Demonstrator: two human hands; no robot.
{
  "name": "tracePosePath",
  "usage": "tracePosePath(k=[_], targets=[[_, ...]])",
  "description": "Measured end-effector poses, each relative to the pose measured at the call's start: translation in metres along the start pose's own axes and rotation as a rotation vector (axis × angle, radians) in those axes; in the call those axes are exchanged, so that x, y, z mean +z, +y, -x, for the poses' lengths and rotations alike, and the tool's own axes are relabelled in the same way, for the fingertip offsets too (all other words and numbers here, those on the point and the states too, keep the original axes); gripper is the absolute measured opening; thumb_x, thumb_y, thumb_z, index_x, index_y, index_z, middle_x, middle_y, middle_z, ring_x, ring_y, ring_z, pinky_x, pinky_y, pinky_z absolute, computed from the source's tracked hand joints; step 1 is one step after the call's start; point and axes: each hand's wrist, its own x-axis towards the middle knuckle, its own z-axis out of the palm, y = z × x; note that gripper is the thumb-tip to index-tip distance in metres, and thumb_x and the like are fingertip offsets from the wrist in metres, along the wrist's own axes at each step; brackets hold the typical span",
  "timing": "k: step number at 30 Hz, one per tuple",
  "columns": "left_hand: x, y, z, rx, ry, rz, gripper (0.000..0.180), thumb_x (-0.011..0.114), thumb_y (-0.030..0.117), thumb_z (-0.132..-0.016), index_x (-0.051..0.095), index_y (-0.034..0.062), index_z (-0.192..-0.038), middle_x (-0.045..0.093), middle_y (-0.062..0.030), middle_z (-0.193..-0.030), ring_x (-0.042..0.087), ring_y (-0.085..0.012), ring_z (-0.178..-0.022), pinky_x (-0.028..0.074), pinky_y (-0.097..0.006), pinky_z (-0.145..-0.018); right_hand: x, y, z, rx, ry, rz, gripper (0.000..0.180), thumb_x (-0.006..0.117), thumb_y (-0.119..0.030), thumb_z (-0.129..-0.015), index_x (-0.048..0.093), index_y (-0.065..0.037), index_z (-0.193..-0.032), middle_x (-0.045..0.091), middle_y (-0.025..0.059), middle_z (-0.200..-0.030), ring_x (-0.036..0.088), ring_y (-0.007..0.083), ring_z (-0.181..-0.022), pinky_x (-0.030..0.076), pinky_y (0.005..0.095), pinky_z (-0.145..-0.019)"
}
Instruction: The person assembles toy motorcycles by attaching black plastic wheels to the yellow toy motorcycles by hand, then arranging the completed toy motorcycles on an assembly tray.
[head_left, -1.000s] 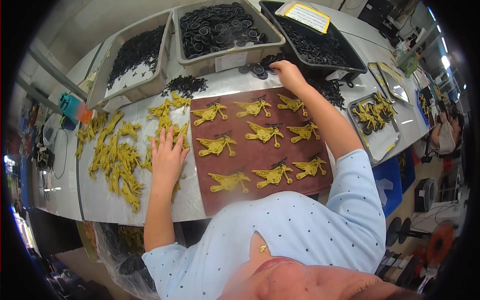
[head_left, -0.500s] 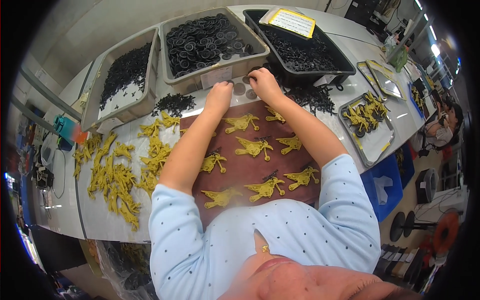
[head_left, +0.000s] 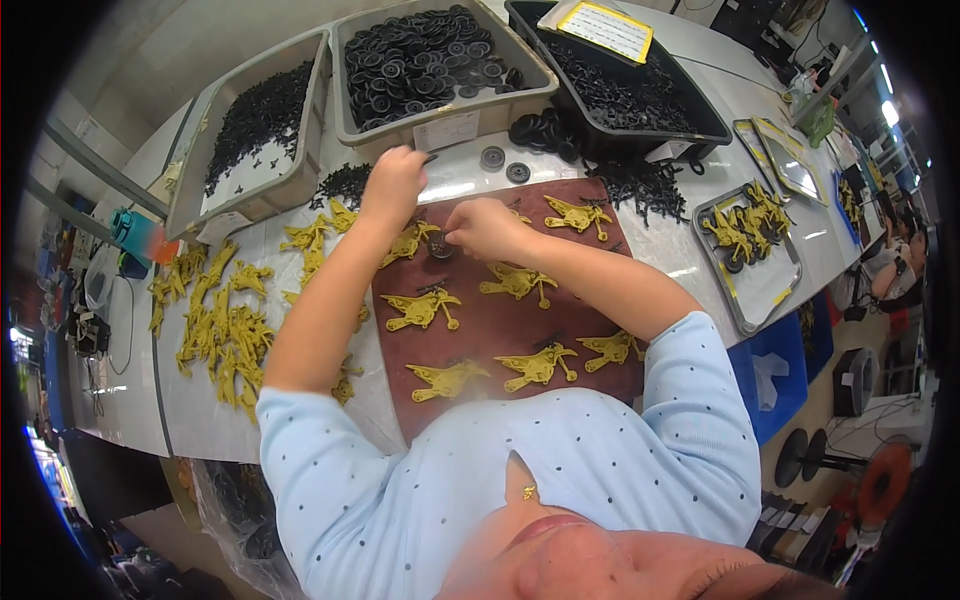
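Observation:
My right hand (head_left: 482, 226) is shut on a small black wheel (head_left: 440, 246) and presses it onto a yellow bird-shaped part (head_left: 408, 243) at the far left of the brown mat (head_left: 500, 335). My left hand (head_left: 392, 184) hovers just beyond the mat, in front of the grey bin of black wheels (head_left: 430, 60). Its fingers are pinched, and a thin black piece sticks out at the fingertips. A heap of small black parts (head_left: 343, 185) lies just to its left. Several more yellow bird parts (head_left: 420, 308) lie in rows on the mat.
A pile of yellow parts (head_left: 215, 330) lies left of the mat. A grey bin of small black parts (head_left: 250, 125) stands at the back left and a black bin (head_left: 625, 95) at the back right. Loose wheels (head_left: 540, 130) and a metal tray of yellow parts (head_left: 750, 250) lie to the right.
My left hand left the yellow pile and moved up to the mat's far edge. My right hand came back from the loose wheels to the mat with a black wheel.

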Motion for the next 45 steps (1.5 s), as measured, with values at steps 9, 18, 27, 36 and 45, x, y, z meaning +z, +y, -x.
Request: tracePosePath(k=[9,18,27,36,45], targets=[[-0.074,0.022,0.110,-0.106,0.018,-0.087,0.016,0.063,-0.003,-0.071,0.064,-0.0034,-0.087,0.061,-0.0152,-0.084,0.058,-0.0317,-0.083,0.048,-0.039,-0.076,0.016,0.006,-0.013,0.040,-0.021,0.082,0.018,0.062,-0.008,-0.084,0.061,0.006,-0.097,0.065,0.0125,-0.075,0.063,0.0176,-0.058,0.052,0.0298,-0.051],[-0.063,0.033,0.139,-0.101,-0.067,-0.122,0.018,0.059,-0.003,-0.072,0.063,-0.0056,-0.089,0.061,-0.0149,-0.091,0.057,-0.0302,-0.089,0.048,-0.038,-0.079,0.029,0.018,-0.027,-0.219,0.097,0.435,0.017,0.067,-0.008,-0.074,0.063,0.002,-0.088,0.065,0.0181,-0.079,0.064,0.0317,-0.074,0.051,0.0388,-0.068],[-0.059,0.028,0.146,-0.047,-0.162,-0.166,0.014,0.055,0.002,-0.075,0.062,-0.0059,-0.084,0.061,-0.0180,-0.100,0.056,-0.0318,-0.094,0.047,-0.039,-0.083,0.031,0.017,-0.022,-0.318,0.165,0.535,0.015,0.069,-0.010,-0.072,0.062,0.000,-0.080,0.064,0.0200,-0.081,0.062,0.0368,-0.083,0.049,0.0435,-0.074],[-0.059,0.023,0.136,-0.110,-0.146,-0.088,0.018,0.068,0.002,-0.070,0.059,-0.0035,-0.084,0.060,-0.0193,-0.106,0.056,-0.0328,-0.097,0.045,-0.041,-0.086,0.018,0.017,-0.015,-0.356,0.124,0.525,0.016,0.068,-0.011,-0.074,0.063,0.001,-0.084,0.065,0.0196,-0.083,0.062,0.0363,-0.084,0.049,0.0429,-0.075],[-0.064,0.029,0.129,-0.245,-0.122,-0.196,0.039,0.072,0.008,-0.067,0.059,-0.0007,-0.102,0.062,-0.0130,-0.096,0.057,-0.0305,-0.092,0.045,-0.040,-0.081,0.000,0.010,0.001,-0.283,0.141,0.414,0.015,0.065,-0.013,-0.078,0.064,0.000,-0.085,0.066,0.0185,-0.082,0.063,0.0352,-0.082,0.050,0.0414,-0.075]])
